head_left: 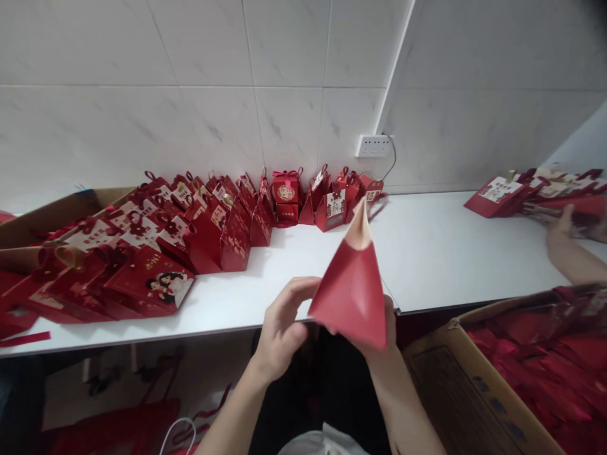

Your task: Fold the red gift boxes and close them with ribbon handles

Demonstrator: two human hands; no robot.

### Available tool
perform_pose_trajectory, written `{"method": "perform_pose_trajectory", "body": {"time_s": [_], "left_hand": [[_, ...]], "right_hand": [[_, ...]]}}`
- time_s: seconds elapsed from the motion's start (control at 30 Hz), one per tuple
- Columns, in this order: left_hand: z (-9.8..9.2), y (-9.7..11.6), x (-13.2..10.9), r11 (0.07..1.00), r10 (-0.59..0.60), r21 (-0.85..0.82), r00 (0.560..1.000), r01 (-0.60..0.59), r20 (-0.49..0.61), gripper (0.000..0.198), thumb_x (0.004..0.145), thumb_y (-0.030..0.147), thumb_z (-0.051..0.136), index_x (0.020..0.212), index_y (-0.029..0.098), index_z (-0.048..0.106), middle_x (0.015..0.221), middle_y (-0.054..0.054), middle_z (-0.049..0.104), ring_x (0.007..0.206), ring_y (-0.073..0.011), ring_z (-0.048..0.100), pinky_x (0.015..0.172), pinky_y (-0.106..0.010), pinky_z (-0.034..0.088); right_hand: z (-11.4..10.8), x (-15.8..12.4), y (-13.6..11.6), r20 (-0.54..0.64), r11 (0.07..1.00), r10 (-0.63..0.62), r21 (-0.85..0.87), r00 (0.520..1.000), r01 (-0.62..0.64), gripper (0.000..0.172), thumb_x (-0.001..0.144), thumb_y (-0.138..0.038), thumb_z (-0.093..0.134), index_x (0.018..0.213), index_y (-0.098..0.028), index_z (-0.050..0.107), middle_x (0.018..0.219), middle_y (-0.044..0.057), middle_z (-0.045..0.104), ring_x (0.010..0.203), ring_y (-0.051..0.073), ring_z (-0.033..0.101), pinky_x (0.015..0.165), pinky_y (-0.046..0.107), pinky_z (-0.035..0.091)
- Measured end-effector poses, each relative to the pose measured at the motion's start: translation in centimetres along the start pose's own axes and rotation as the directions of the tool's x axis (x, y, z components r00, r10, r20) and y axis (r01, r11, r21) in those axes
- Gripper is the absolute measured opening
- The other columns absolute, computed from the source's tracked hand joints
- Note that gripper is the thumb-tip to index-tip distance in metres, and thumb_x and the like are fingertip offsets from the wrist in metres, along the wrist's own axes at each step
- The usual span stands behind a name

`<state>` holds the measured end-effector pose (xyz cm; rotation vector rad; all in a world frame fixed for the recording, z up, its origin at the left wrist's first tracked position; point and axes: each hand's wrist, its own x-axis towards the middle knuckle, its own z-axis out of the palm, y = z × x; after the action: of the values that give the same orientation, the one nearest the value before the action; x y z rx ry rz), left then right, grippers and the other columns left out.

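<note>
I hold a flat red paper gift box (353, 287) up in front of me, its pointed top tilted towards the wall. My left hand (283, 327) pinches its lower left edge, fingers curled. My right hand (385, 328) grips it from behind on the right, mostly hidden by the paper. Both hands hover at the front edge of the white counter (427, 253).
Several folded red gift boxes with ribbons (208, 215) crowd the counter's left and back. A cardboard box (42, 218) stands far left. Lower right, a carton (474, 392) holds red flat boxes. Another person's hand (564, 227) reaches red boxes (502, 193) at far right. A wall socket (374, 146).
</note>
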<state>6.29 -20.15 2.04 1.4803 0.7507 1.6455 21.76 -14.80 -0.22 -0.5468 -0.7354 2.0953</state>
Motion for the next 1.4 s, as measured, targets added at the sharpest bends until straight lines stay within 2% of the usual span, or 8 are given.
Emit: {"method": "perform_pose_trajectory", "body": {"time_s": [0.17,0.43,0.77,0.93,1.13,1.27,1.33,1.4], "left_hand": [[0.1,2.2,-0.6,0.995,-0.060,-0.074,0.998,0.062,0.025,0.058,0.078,0.059,0.060,0.126,0.026,0.056,0.122,-0.011,0.060,0.111,-0.0287,0.058,0.097,-0.039,0.048],[-1.9,2.2,1.0,0.967,-0.202,0.086,0.927,0.240,-0.315,0.037,0.080,0.043,0.064,0.106,0.017,0.065,0.095,-0.009,0.069,0.085,-0.0212,0.066,0.076,-0.032,0.055],[-3.1,3.7,2.9,0.941,-0.101,0.261,0.915,0.216,-0.392,0.026,0.079,0.038,0.066,0.064,0.017,0.064,0.058,0.002,0.059,0.050,-0.0073,0.050,0.044,-0.016,0.038],[-2.9,3.9,3.2,0.937,-0.076,0.287,0.916,0.201,-0.394,0.027,0.078,0.039,0.067,0.064,0.016,0.062,0.056,0.002,0.058,0.047,-0.0076,0.049,0.042,-0.017,0.038],[-3.8,2.1,3.1,0.996,-0.023,0.072,0.914,0.056,-0.405,0.025,0.084,0.038,0.057,0.098,0.019,0.066,0.101,-0.007,0.069,0.093,-0.0190,0.066,0.077,-0.028,0.053],[-4.8,0.3,2.9,0.956,-0.063,0.234,0.903,0.177,-0.424,0.026,0.082,0.039,0.058,0.089,0.016,0.067,0.095,-0.007,0.069,0.097,-0.0208,0.063,0.082,-0.029,0.050],[-4.9,-0.5,2.1,0.882,-0.183,0.360,0.924,0.305,-0.335,0.028,0.082,0.041,0.058,0.076,0.016,0.066,0.079,-0.005,0.068,0.081,-0.0180,0.063,0.075,-0.027,0.049],[-4.6,-1.2,0.5,0.792,-0.441,0.433,0.894,0.430,-0.081,0.034,0.084,0.042,0.052,0.066,0.016,0.063,0.067,-0.003,0.066,0.068,-0.0154,0.060,0.069,-0.025,0.047]], "right_hand": [[-0.8,-1.2,-1.3,-0.002,0.955,-0.130,-0.269,0.991,0.125,0.046,0.053,-0.046,0.076,0.090,-0.021,0.069,0.087,0.007,0.073,0.080,0.030,0.069,0.076,0.042,0.056],[1.5,-2.6,-2.8,0.185,0.746,-0.217,-0.602,0.958,0.285,0.037,0.077,-0.036,0.069,0.110,-0.022,0.057,0.109,0.004,0.068,0.099,0.023,0.065,0.087,0.033,0.052],[1.4,-3.4,-3.2,0.220,0.671,-0.037,-0.717,0.975,0.187,0.044,0.082,-0.034,0.067,0.122,-0.022,0.051,0.117,0.008,0.065,0.108,0.025,0.062,0.086,0.033,0.053],[1.7,-3.5,-3.4,0.222,0.706,-0.001,-0.691,0.975,0.158,0.051,0.081,-0.036,0.067,0.126,-0.020,0.049,0.117,0.011,0.065,0.103,0.025,0.064,0.082,0.035,0.054],[0.8,-2.3,-2.3,0.012,0.943,-0.107,-0.317,0.994,0.105,0.039,0.073,-0.044,0.071,0.102,-0.019,0.066,0.093,0.006,0.072,0.081,0.020,0.068,0.072,0.029,0.055],[0.7,-1.5,-1.9,0.084,0.984,0.094,0.145,0.992,-0.106,0.041,0.067,-0.048,0.070,0.096,-0.018,0.069,0.081,0.002,0.071,0.065,0.015,0.067,0.056,0.024,0.055],[1.1,-1.5,-1.9,0.137,0.944,0.152,0.275,0.979,-0.185,0.039,0.069,-0.041,0.068,0.100,-0.017,0.067,0.084,0.001,0.071,0.069,0.013,0.068,0.063,0.022,0.057],[1.4,-1.5,-2.0,0.135,0.918,0.156,0.347,0.978,-0.194,0.035,0.072,-0.037,0.065,0.099,-0.014,0.066,0.088,0.002,0.072,0.077,0.012,0.069,0.074,0.021,0.057]]}}
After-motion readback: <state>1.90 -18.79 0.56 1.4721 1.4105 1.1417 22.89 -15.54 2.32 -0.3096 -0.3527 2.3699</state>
